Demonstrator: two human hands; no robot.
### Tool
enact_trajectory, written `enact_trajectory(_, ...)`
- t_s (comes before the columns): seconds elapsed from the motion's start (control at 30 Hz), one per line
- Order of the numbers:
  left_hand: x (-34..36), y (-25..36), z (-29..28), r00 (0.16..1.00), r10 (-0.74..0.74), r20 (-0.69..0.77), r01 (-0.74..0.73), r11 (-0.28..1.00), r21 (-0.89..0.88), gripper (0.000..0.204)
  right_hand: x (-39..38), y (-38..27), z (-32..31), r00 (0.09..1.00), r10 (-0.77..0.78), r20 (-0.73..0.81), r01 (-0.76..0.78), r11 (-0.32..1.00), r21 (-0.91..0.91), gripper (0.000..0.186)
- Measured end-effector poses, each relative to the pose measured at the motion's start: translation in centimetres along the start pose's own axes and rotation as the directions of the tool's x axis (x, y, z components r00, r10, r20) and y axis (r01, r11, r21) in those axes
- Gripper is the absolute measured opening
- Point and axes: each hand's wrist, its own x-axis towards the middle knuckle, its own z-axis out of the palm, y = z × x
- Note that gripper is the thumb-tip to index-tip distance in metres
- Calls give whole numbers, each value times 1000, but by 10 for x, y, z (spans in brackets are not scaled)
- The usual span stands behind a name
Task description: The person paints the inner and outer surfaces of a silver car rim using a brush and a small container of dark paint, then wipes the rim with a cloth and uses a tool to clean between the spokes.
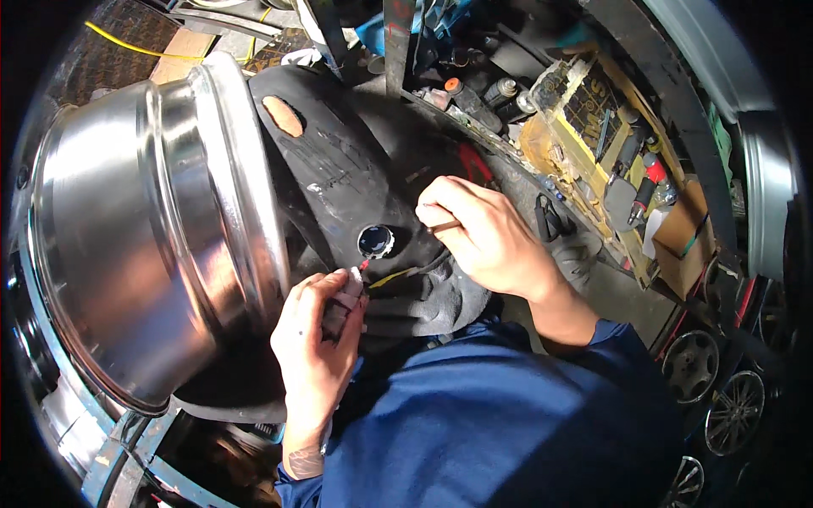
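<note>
My left hand [315, 334] is closed around a small pale, crumpled-looking piece [343, 309]; a red tip shows at its upper end. I cannot make out its exact kind. Just beyond that tip, a small round cap [373, 241] with glossy dark liquid in it and a whitish smeared rim rests on black cloth. My right hand [491, 237] hovers to the right of the cap, its fingers pinching a thin dark stick [445, 226]. Most of the stick is hidden by the fingers. A large shiny metal wheel rim [110, 245] stands on its side left of my hands.
Black cloth [330, 161] with a torn hole lies beyond the cap. At the upper right, a worn wooden box [584, 110] sits among bottles, spray cans [501, 91] and tools. Several wheels [735, 412] line the lower right. Blue metal framing [127, 453] runs along the lower left.
</note>
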Motion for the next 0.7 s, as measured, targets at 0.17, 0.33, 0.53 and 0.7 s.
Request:
enact_trajectory(0.17, 10, 9, 2, 999, -15, 38, 14, 999, 37, 30, -4, 6, 5, 1000, 8, 19, -8, 1000, 26, 8)
enact_trajectory(0.33, 14, 14, 2, 991, -105, 78, 101, 994, 49, 27, -4, 13, 2, 999, 20, 25, -21, 999, 27, 9)
enact_trajectory(0.53, 14, 13, 1, 995, -47, 91, 35, 991, 127, 32, -4, 12, -4, 996, 61, 67, -71, 985, 157, 13)
enact_trajectory(0.7, 15, 16, 0, 994, -48, 100, 30, 983, 180, 31, -5, 13, -2, 980, 112, -162, -20, 873, 487, 15)
